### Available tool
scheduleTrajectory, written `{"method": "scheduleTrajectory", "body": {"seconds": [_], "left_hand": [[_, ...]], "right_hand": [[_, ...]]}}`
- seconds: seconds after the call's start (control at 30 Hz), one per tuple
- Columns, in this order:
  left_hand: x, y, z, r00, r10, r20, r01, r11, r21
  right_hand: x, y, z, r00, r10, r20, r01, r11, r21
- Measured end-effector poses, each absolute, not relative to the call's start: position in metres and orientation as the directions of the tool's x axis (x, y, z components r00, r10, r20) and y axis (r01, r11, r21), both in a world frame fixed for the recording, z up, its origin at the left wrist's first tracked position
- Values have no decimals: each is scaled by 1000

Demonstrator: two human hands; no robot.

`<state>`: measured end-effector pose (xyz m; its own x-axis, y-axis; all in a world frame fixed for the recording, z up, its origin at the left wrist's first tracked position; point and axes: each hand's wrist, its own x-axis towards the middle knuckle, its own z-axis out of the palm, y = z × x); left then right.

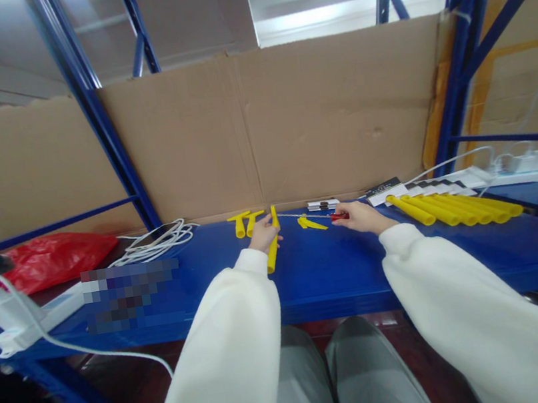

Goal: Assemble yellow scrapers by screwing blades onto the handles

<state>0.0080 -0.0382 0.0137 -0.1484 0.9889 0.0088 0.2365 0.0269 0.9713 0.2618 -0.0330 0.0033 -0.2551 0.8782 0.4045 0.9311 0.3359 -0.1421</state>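
Observation:
My left hand (263, 232) is closed around a yellow tube-shaped handle (272, 259), whose lower end points toward me. In my right hand (359, 217) is a screwdriver with a red handle (339, 216). Its thin metal shaft (299, 215) reaches left, and the tip is at the upper part of the yellow handle; whether it touches a screw is too small to tell. Between my hands lies a yellow curved piece (311, 223) on the blue tabletop (330, 270). Just left of my left hand, two yellow T-shaped pieces (239, 225) rest near the cardboard.
Several yellow tubes (452, 208) lie in a row at right, by white power strips (521, 167). Small black-and-white items (323, 205) sit at the back. A red bag (58, 258), coiled white cable (164, 241) and power strip (57, 310) occupy the left. Cardboard (316, 113) stands behind.

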Motion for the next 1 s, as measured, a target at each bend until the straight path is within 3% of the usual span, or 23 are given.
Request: {"method": "scheduleTrajectory", "body": {"seconds": [0.5, 0.63, 1.0], "left_hand": [[7, -36, 12, -168, 986, 14, 236, 26, 971], [7, -36, 12, -172, 985, 8, 232, 32, 972], [8, -38, 13, -158, 987, 9, 235, 29, 971]], "right_hand": [[261, -30, -1, -257, 875, 410, 910, 362, -203], [263, -28, -2, -297, 871, 391, 907, 385, -170], [257, -36, 4, -209, 893, 399, 946, 287, -147]]}}
